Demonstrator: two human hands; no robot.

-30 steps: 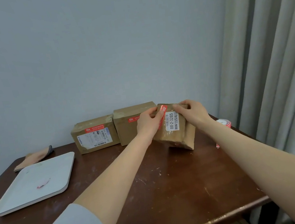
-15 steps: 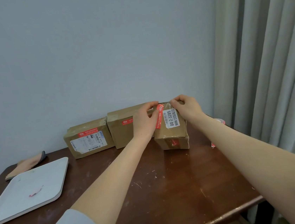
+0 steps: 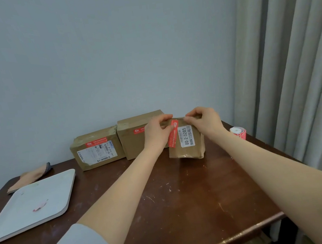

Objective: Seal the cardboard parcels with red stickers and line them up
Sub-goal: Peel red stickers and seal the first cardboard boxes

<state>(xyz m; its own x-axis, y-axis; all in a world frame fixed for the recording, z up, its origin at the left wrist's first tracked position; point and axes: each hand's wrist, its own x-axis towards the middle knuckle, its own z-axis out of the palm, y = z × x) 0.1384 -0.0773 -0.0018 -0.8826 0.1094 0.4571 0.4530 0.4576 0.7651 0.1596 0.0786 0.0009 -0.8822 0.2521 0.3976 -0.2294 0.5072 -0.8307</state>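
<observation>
Three cardboard parcels stand in a row at the back of the brown table (image 3: 185,199). The left parcel (image 3: 97,148) and the middle parcel (image 3: 135,136) each carry a red sticker. The small right parcel (image 3: 186,139) stands upright, with a white label and a red sticker (image 3: 174,133) down its front. My left hand (image 3: 157,132) grips its top left edge, thumb on the sticker. My right hand (image 3: 204,122) grips its top right edge, fingers curled over the top. A roll of red stickers (image 3: 238,132) lies at the table's right edge.
A white square tray (image 3: 33,204) with a pink scrap lies at the left. Behind it is a tan cloth (image 3: 31,175). A grey wall is close behind the parcels, and curtains (image 3: 294,66) hang at the right beside the table edge.
The small parcel went from tilted to standing upright on the table beside the middle parcel. Both hands stayed on its top edge.
</observation>
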